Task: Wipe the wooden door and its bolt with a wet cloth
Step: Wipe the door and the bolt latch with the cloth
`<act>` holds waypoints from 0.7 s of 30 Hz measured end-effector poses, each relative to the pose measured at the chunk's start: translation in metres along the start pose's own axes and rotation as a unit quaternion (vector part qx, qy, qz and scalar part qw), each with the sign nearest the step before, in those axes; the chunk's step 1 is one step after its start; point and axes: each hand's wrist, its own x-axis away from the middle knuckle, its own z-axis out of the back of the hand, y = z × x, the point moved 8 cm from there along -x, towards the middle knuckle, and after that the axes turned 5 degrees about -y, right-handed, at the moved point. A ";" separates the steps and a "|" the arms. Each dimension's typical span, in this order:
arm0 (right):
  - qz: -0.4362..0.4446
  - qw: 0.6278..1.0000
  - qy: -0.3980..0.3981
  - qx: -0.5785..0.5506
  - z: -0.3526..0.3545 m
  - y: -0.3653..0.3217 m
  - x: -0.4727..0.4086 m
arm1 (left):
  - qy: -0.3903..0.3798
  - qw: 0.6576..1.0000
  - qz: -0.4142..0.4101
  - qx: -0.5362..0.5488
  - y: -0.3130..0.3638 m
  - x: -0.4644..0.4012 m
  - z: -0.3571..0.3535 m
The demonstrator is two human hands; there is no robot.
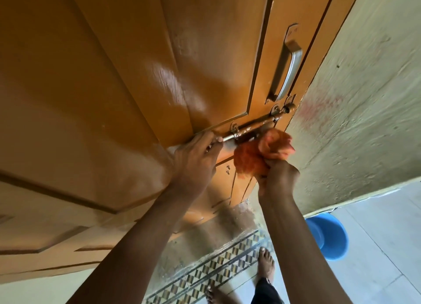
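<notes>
**A:** Any writing to read on the door (109,80) or its fittings?

**B:** None that shows. The door is plain orange-brown painted wood with raised panels, glossy where light strikes it. Two small screws sit in the wood below the bolt (255,128).

**A:** How does the bolt lie?

**B:** It sits low on the door's right side, close to the edge that meets the wall (355,103). Its long axis runs across the door, climbing from lower left to upper right in the view, with the far tip pointing at the door edge. Metal loops hold the rod against the wood. Above it, a grey metal handle (286,72) runs up the door, nearly at right angles to the bolt.

**A:** And the hands?

**B:** The left hand (196,160) reaches up from lower left, back toward the camera, fingers curled at the bolt's left end; the fingertips pinch the rod there. The right hand (276,174) comes up from below, wrist bent, fist closed around a bunched orange cloth (262,152). The cloth bulges above the fist and presses against the underside of the bolt, just right of the left hand.

**A:** Anything else?

**B:** A blue bucket (330,237) stands on the pale floor by the wall, partly hidden behind the right forearm. Two bare feet stand near a strip of patterned tile (205,271).
</notes>
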 end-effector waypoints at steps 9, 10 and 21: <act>0.208 0.951 0.103 0.202 -0.016 -0.074 -0.003 | 0.012 0.999 0.012 0.033 0.000 0.004 -0.005; 0.238 0.940 0.103 0.220 -0.026 -0.073 -0.001 | 0.015 0.999 0.009 0.035 0.001 0.004 -0.002; 0.360 0.908 0.062 0.206 -0.058 -0.037 0.023 | 0.034 0.999 0.021 0.008 0.003 -0.001 0.004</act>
